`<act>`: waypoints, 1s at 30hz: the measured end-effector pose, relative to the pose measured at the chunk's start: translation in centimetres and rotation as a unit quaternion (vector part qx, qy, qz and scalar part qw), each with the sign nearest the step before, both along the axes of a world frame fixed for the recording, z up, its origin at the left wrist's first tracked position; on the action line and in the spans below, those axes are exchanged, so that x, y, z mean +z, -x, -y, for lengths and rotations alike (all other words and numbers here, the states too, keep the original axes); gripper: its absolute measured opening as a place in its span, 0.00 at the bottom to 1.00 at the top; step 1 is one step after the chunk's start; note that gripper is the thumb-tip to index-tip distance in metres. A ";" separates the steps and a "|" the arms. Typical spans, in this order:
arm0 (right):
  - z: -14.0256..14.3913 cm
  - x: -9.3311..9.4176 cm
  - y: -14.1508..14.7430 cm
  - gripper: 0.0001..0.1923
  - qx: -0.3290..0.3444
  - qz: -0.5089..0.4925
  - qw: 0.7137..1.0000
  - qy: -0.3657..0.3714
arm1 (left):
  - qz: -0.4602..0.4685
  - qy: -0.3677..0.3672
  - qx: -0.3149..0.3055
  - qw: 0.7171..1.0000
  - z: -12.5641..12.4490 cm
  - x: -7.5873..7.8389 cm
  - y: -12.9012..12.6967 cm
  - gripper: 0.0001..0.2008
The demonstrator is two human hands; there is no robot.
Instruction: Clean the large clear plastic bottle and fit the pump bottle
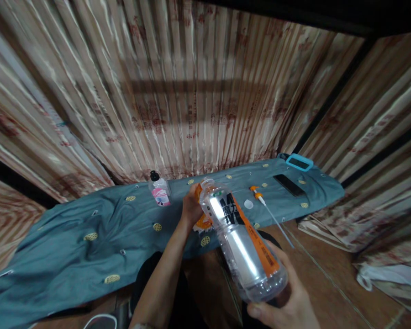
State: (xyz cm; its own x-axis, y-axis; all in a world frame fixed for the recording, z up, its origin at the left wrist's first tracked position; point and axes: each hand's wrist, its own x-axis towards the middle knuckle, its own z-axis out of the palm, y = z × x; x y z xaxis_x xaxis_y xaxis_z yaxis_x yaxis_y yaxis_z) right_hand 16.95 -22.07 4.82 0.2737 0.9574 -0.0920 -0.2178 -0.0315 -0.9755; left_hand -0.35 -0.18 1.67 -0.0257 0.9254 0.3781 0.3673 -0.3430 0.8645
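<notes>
Seen from the head camera, a long narrow surface covered by a teal cloth with small yellow woven patches point(89, 228) runs from the lower left corner up to the right, its far edge against a wall of pleated beige curtains with faded reddish print point(192, 91). Dark frame bars cross the curtains at the upper right. In front of the cloth's near edge lies a reddish-brown wooden floor point(329, 283), with a heap of pale fabric point(390, 278) at the right.

The right hand point(287, 306) cups the base of a large clear plastic bottle with an orange and black label point(241, 233), fingers closed around it. The bottle is tilted, its open neck pointing up and away over the cloth's near edge, about midway along. The left hand point(191, 208) is at the neck, fingers closed on the bottle's orange top part; whether it grips a cap or the label there, I cannot tell.

Near the far edge, left of the hands, stands a small clear pump bottle with a black top and pink label point(159, 191). Just right of the big bottle lies a small round white cap point(248, 204), and beside it an orange nozzle with a long thin white tube point(270, 212) that overhangs the near edge. Toward the right end lie a flat black phone point(289, 185) and, at the far corner, a device in a light blue case point(298, 162). A white cable point(99, 321) loops at the bottom edge.
</notes>
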 end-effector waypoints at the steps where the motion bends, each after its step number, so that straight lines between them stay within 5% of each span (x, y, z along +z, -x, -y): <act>1: 0.0 -0.1 0.0 0.53 0.001 -0.004 1.000 -0.001 | -0.002 0.002 0.001 1.000 0.0 0.0 0.0 0.16; 18: 0.0 -0.3 0.3 0.56 -0.004 -0.052 0.999 0.008 | -0.009 -0.001 -0.004 1.000 0.0 -0.1 0.1 0.17; 30: 0.0 -0.8 0.0 0.66 0.029 -0.087 0.996 0.016 | -0.015 0.000 -0.009 1.000 0.1 0.3 0.0 0.15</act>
State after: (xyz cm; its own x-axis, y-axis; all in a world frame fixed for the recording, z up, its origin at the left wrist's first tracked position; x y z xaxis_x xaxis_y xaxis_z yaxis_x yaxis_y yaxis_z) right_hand 16.91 -22.03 4.03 0.1947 0.9672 -0.1634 -0.3810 -0.0789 -0.9212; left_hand -0.35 -0.31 1.95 0.0023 0.9257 0.3783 0.3863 -0.3497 0.8535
